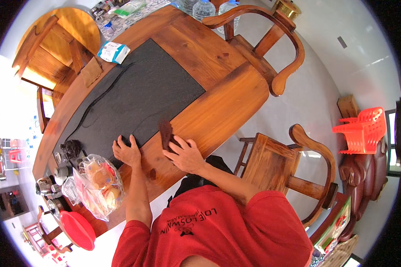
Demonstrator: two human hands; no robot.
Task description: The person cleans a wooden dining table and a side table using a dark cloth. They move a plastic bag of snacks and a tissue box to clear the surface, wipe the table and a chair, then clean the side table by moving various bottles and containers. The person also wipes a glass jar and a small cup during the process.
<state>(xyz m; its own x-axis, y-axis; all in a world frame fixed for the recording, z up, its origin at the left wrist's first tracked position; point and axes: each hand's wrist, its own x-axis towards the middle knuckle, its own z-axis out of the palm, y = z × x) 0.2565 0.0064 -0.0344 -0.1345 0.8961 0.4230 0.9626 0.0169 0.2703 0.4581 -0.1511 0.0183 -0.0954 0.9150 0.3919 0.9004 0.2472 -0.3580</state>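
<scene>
A wooden table [217,110] with a dark inset slab [147,83] lies before me. My left hand [127,153] rests with fingers spread at the slab's near edge and holds nothing. My right hand [184,155] is on a dark brown cloth or brush-like pad [166,131] at the border of slab and wood; its exact kind is unclear. The fingers lie over its near end. To the left of my left hand sits a clear plastic bag of packaged food [102,187]. A dark curved line, perhaps a cord or a wet streak, runs along the slab's far left side.
A blue and white tissue pack [113,52] and a folded brown cloth [91,72] lie on the far edge. A dark figurine [71,148], a kettle [46,185] and a red basin [77,230] stand at left. Wooden armchairs [270,160] flank the table. Water bottles [204,10] stand beyond.
</scene>
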